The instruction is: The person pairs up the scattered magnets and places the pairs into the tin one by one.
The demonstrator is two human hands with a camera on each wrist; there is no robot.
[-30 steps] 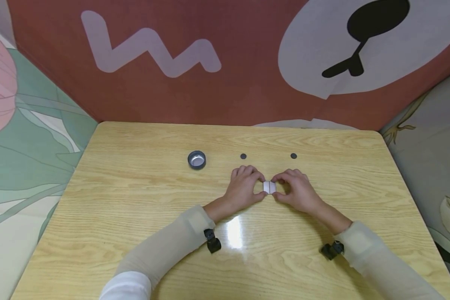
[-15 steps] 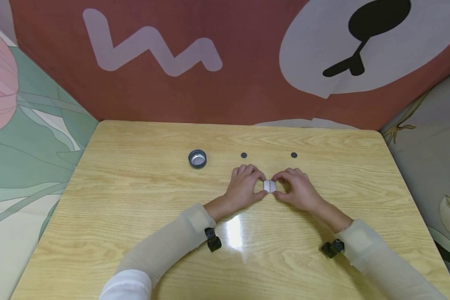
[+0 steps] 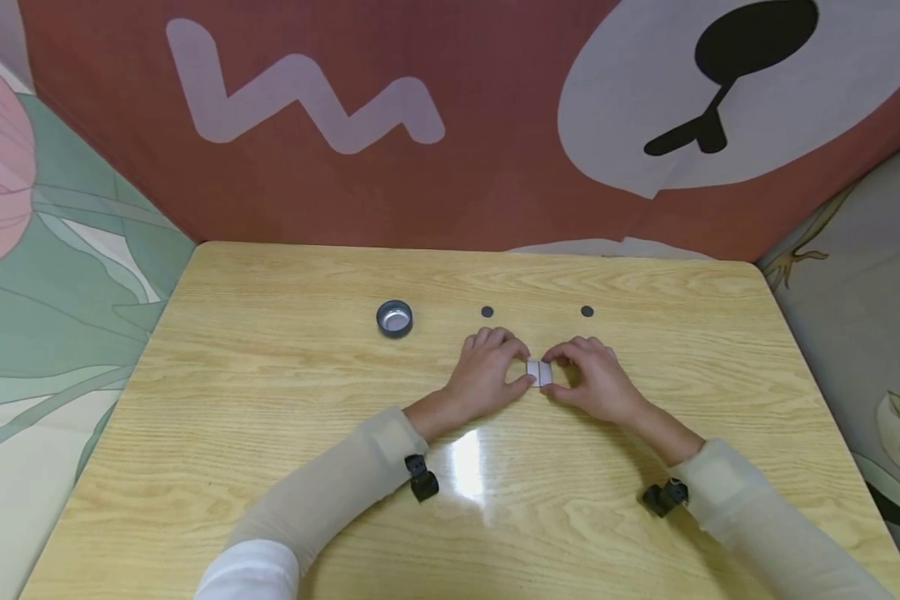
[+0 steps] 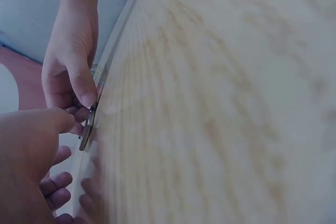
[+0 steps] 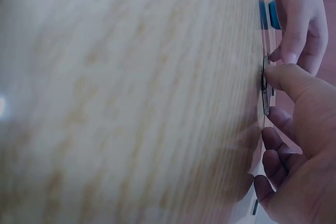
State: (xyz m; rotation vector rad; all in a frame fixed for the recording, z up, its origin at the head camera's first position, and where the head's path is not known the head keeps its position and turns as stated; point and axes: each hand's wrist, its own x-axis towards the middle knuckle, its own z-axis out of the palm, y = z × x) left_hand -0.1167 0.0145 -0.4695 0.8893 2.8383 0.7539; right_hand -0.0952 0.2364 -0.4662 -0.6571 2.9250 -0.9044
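Observation:
A small, thin white rectangular piece (image 3: 545,374) with a dark line down its middle lies between my hands; in the wrist views its edge looks dark. My left hand (image 3: 487,372) has its index finger at the far left corner, and its thumb overlaps the near left part. On the other side, my right hand (image 3: 596,383) pinches the right end between thumb and index finger. The left wrist view shows the piece (image 4: 87,132) seen edge-on, low at the tabletop. Seen from the right wrist, the right thumb (image 5: 281,78) covers part of it.
Behind the hands on the wooden table (image 3: 270,375) lie two small dark discs, a left disc (image 3: 487,312) and a right disc (image 3: 587,312). A small round dark bowl with a silvery inside (image 3: 394,319) stands farther left. A red patterned wall (image 3: 480,192) rises behind the table.
The left thumb has shifted slightly and now overlaps more of the white piece's near left part. The right hand and the piece have hardly moved.

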